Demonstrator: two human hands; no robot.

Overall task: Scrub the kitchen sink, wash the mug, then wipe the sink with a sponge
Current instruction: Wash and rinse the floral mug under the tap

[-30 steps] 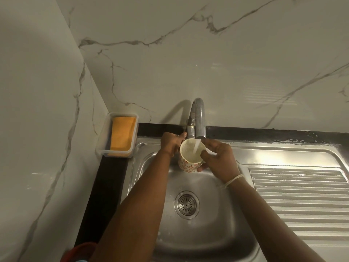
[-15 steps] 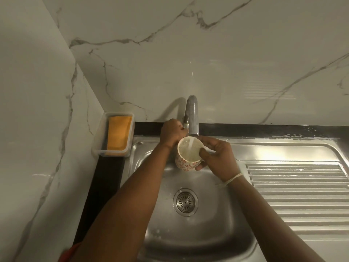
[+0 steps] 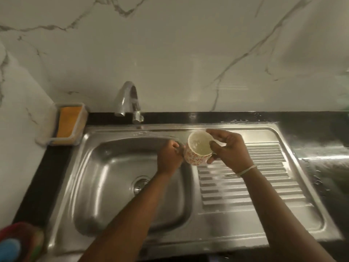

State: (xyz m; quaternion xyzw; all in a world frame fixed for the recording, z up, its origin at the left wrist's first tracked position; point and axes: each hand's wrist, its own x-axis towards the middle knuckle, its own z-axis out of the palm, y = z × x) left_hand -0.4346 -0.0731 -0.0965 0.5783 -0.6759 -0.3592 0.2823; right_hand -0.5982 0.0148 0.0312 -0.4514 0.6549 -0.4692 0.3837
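A white mug (image 3: pixel 197 151) with small red flowers is held above the ridge between the steel sink basin (image 3: pixel 113 167) and the drainboard (image 3: pixel 264 178), its mouth facing me. My right hand (image 3: pixel 230 150) grips its rim and side, thumb over the edge. My left hand (image 3: pixel 169 156) is curled at the mug's left side, where the handle is hidden behind it. An orange sponge (image 3: pixel 69 122) lies in a clear tray (image 3: pixel 47 139) at the back left corner. The faucet (image 3: pixel 130 103) stands behind the basin with no water seen running.
The drain strainer (image 3: pixel 140 184) sits in the basin floor, partly behind my left forearm. Wet black countertop (image 3: pixel 311 133) runs along the back and right. A red and blue object (image 3: pixel 18 242) is at the lower left corner. Marble walls stand behind and on the left.
Both hands carried the mug from under the running faucet to the right, over the drainboard's edge. My left hand left the tap area. Water no longer falls into the mug.
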